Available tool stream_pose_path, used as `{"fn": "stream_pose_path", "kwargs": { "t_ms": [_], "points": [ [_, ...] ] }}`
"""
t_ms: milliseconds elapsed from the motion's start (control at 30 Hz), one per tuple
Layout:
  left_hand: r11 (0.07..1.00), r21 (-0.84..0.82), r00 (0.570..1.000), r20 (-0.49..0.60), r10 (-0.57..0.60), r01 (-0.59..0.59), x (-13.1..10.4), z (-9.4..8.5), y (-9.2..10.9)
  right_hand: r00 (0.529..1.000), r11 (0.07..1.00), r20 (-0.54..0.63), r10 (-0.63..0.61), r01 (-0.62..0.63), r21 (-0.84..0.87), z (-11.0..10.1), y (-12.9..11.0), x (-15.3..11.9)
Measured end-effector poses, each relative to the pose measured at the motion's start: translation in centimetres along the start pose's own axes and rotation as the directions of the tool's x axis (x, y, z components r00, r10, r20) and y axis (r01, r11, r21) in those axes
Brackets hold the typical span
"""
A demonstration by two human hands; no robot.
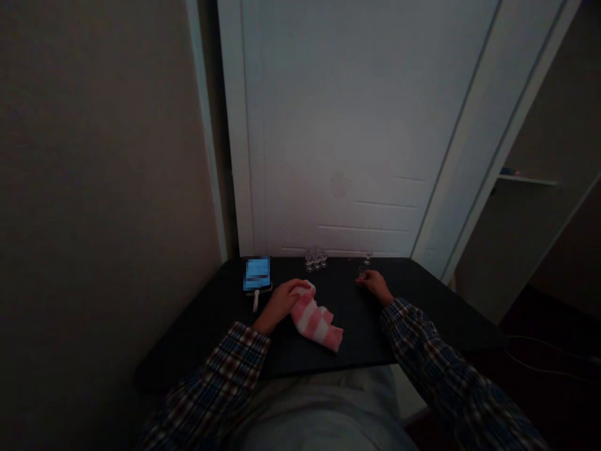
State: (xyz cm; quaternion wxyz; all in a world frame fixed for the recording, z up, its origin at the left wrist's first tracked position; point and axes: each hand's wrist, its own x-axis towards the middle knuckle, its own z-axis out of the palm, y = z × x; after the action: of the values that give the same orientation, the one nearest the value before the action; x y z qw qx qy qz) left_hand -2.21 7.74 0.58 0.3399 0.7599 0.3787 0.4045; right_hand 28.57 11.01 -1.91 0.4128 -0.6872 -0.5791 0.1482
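While my left hand grasps the pink-and-white striped fabric, my right hand is nearer the small clear glass beyond its fingertips; whether gripped, I cannot tell.

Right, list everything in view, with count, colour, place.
Table: one, black, centre
Striped cloth: one, pink-white, under left hand
Clustered glasses: several, clear, table's back
Lone glass: one, clear, right of cluster
Small glass: one, clear, at right fingertips
Device: one, blue screen, table's left
Cable: one, white, by device
Panel: one, whitish, behind table
Wall: one, brownish, left
Shelf: one, white, far right
Hands: two, bare; left on cloth, right at glass
Sleeves: two, plaid, forearms
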Motion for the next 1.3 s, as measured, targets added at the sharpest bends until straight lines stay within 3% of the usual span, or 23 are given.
{"fn": "stream_pose_path", "kwargs": {
  "t_ms": [167, 333, 567, 733, 900, 1067, 1300],
  "points": [
    [0.999, 0.047, 1.0, 0.007, -0.005, 0.004, 0.1, 0.0, -0.1, 0.994, 0.984, -0.088, 0.057, -0.071, -0.161, 0.3, 0.9, 0.9],
    [0.999, 0.049, 1.0, 0.018, -0.003, 0.002, 0.0, 0.0, 0.1, 0.99, 0.951, -0.129, 0.058, -0.094, -0.295, -1.0, 1.5, -0.6],
    [0.993, 0.11, 0.999, 0.017, 0.035, -0.037, 0.2, 0.2, 0.1, 0.987, 0.877, 0.043, -0.156, 0.159, -0.454, -1.0, 0.7, -2.6],
    [0.986, 0.166, 1.0, -0.013, 0.027, -0.025, 0.2, 0.1, -0.4, 0.972, 0.815, 0.103, -0.212, 0.235, -0.53, -0.4, 0.3, -2.4],
    [0.979, 0.199, 0.996, -0.086, -0.018, 0.035, 0.1, 0.2, -0.5, 0.959, 0.764, 0.137, -0.247, 0.28, -0.582, -0.1, -0.4, -2.2],
    [0.972, 0.228, 0.995, -0.094, -0.033, 0.054, 0.2, 0.2, -0.3, 0.948, 0.734, 0.187, -0.258, 0.318, -0.6, 0.3, -1.0, -1.6],
    [0.961, 0.275, 0.996, -0.09, -0.011, 0.035, 0.6, 0.3, 0.0, 0.976, 0.75, 0.124, -0.178, 0.216, -0.625, 0.8, -0.7, 0.4]
  ]
}}
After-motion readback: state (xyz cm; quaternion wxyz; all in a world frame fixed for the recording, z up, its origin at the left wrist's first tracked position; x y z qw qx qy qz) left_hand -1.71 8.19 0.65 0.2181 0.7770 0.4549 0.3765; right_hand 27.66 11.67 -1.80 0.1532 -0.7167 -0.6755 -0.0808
